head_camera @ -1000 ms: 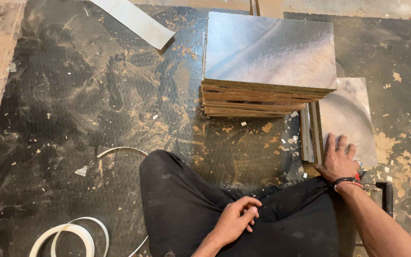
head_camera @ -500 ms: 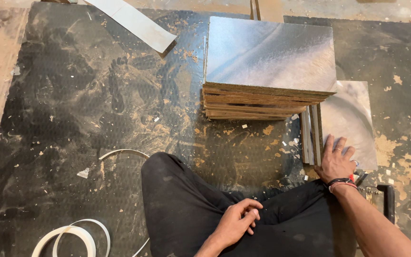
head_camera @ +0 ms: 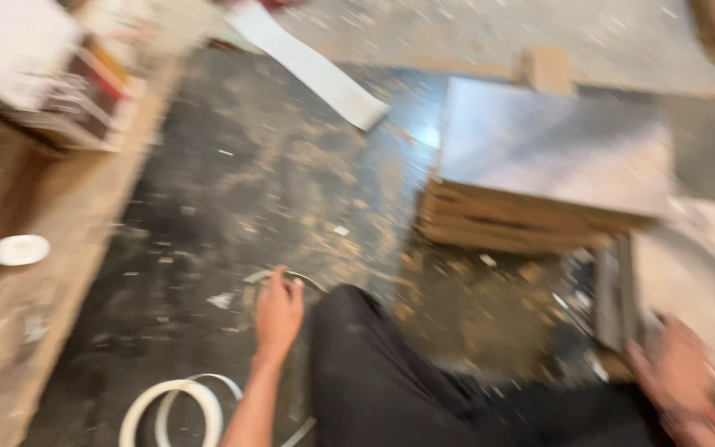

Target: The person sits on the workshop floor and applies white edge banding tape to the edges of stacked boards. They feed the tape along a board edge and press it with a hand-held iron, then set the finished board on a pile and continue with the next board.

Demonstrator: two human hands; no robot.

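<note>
Hands on a dusty floor

Panel stack (head_camera: 539,165) lies far right. Left hand (head_camera: 279,310), fingers loosely spread and holding nothing, touches the pale edging strip (head_camera: 287,276) curving just ahead. Right hand (head_camera: 672,364) rests open by a grey slab (head_camera: 618,290).

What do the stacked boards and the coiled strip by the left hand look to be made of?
Stack of boards: probably wood-based panels, with tan layered edges and a glossy grey top face, likely laminate or metal-look sheet; blur leaves it open. Coiled strip: thin, white and flexible, probably plastic edge banding. The left hand touches a loose loop of it.
</note>
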